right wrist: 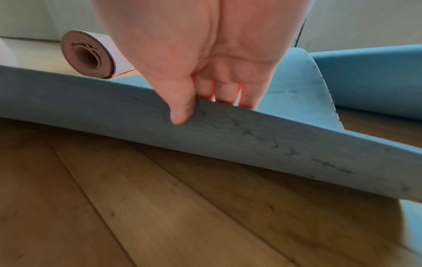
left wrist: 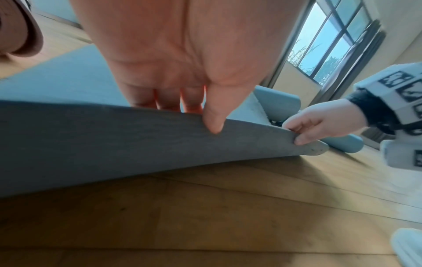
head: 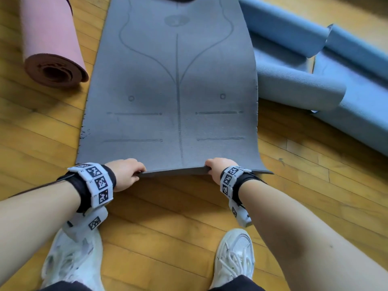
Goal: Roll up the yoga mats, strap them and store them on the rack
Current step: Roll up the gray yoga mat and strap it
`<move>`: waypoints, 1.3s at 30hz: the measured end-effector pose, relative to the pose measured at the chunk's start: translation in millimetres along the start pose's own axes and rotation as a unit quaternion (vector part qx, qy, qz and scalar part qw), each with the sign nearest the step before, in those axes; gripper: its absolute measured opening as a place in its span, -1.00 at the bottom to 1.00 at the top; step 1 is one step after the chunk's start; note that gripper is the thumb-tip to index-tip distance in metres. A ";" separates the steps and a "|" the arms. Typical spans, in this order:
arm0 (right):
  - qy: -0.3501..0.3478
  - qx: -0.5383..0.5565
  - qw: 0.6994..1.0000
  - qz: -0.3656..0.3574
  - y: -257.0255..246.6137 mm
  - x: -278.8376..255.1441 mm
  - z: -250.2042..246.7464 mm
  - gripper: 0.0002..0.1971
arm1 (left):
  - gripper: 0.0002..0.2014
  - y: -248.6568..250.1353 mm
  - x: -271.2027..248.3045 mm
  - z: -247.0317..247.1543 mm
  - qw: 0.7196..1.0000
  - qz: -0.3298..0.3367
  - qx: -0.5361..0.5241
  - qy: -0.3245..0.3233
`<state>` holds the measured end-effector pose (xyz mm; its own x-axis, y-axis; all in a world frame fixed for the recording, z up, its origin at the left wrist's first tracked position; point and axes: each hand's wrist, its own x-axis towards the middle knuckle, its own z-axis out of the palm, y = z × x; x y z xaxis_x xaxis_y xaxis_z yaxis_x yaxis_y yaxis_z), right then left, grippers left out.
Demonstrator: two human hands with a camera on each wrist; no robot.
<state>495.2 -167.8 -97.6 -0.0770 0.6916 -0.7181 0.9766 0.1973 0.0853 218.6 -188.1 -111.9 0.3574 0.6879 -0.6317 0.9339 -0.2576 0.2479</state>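
Observation:
A grey yoga mat (head: 168, 85) with printed alignment lines lies unrolled on the wooden floor, running away from me. Its near edge is lifted off the floor. My left hand (head: 128, 171) pinches that edge left of centre, thumb under the mat (left wrist: 114, 140) and fingers on top. My right hand (head: 216, 166) pinches the same edge right of centre; in the right wrist view the thumb presses the mat's underside (right wrist: 228, 137). The right hand (left wrist: 319, 124) also shows in the left wrist view.
A rolled pink mat (head: 52, 49) lies at the left, also seen as pink mat (right wrist: 91, 56). Loosely folded blue mats (head: 315, 66) lie at the right, touching the grey mat's side. My white shoes (head: 235, 257) stand just behind the lifted edge. A window (left wrist: 331, 39) is beyond.

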 end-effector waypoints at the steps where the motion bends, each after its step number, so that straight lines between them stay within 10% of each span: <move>1: 0.000 0.009 1.000 0.007 0.5 3.0 2.7 -0.67 | -0.65 0.2 3.8 0.0 1.000 -0.005 -0.011 0.003; 11: 0.198 -0.039 0.977 -0.068 11.8 6.1 49.4 -0.29 | -0.68 -4.2 26.3 18.0 0.997 -0.060 -0.048 -0.024; 16: 0.177 -0.124 0.964 -0.155 10.9 0.5 76.0 0.06 | -0.69 -6.6 34.6 17.9 0.993 -0.087 -0.082 0.007; 22: 0.112 -0.110 0.982 -0.107 5.2 21.6 71.9 -0.16 | -0.41 7.5 28.0 17.4 0.993 -0.055 -0.023 0.101; 29: 0.081 -0.063 0.993 -0.066 -12.5 37.3 53.0 -0.29 | -0.36 32.7 17.5 28.5 0.977 -0.066 0.195 0.055; 39: 0.169 -0.076 0.980 -0.068 2.2 33.4 46.0 -0.31 | -0.36 21.8 33.6 26.8 0.978 -0.056 0.195 0.054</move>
<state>504.0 -176.2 -153.2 -0.2923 0.8373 -0.4620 0.9133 0.3877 0.1247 251.2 -188.8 -147.4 0.2699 0.7884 -0.5528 0.9066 -0.4015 -0.1300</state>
